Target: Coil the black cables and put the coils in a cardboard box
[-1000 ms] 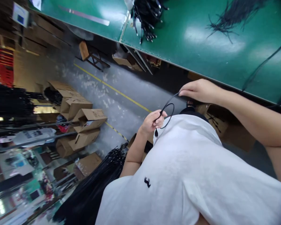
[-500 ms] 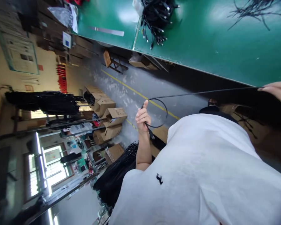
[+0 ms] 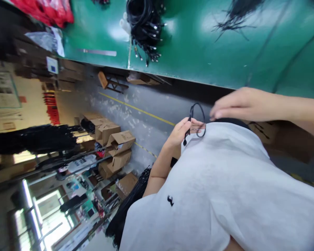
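Cable (image 3: 199, 120) pinched in left hand (image 3: 181, 132), looped small; right hand (image 3: 235, 104) just beside, fingers loose, best guiding turns evenly.

This is a factory floor for cable assembly. A long green bench (image 3: 199, 52) carries heaps of black cables (image 3: 145, 24). More cable bundles (image 3: 34, 139) hang on racks across the aisle. Open cardboard boxes (image 3: 115, 143) stand on a grey concrete floor (image 3: 151, 104) marked with a yellow line (image 3: 136, 109).
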`<state>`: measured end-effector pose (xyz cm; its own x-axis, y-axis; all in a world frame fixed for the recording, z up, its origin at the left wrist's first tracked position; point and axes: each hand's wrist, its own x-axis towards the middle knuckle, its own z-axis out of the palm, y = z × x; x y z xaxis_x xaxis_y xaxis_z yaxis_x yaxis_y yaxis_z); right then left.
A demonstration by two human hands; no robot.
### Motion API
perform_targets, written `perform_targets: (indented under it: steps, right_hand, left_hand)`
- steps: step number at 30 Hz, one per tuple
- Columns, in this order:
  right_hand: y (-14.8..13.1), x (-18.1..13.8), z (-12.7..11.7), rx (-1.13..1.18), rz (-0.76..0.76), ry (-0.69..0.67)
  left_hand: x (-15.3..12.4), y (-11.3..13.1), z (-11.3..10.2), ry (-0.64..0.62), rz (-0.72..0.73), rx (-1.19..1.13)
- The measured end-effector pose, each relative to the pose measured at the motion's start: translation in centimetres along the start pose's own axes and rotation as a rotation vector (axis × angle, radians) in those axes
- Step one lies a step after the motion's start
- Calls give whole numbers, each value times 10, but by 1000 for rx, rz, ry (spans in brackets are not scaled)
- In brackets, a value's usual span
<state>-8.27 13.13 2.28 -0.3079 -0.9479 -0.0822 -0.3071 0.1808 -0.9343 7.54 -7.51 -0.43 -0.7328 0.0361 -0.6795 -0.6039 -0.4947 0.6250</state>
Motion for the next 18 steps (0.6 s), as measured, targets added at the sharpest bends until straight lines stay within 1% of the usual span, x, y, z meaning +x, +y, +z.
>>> perform_targets:
  steps: [1, 3, 4, 7, 10, 13, 15, 18]
  right_hand:
    - [1, 7, -9, -20, -25, 15]
    - [14, 12, -23, -85, 24, 143]
    - [23, 12, -27, -101, 48, 172]
    - [46, 5, -29, -91, 98, 180]
    - [59, 0, -25, -69, 143, 175]
    - [75, -6, -27, -100, 194, 167]
    - [98, -19, -34, -201, 241, 173]
    - [150, -56, -48, -505, 297, 228]
  left_hand:
    - [3, -2, 11, -56, -32, -11]
    - [3, 0, 26, -109, -56, -65]
    - [3, 4, 31, -107, -54, -105]
    - [0, 16, 36, -62, -37, -243]
    - [-1, 20, 30, -48, -76, -300]
    - [-6, 20, 20, 22, -86, -314]
    - [-11, 21, 13, 96, -20, -336]
    - [-21, 28, 4, 192, 117, -348]
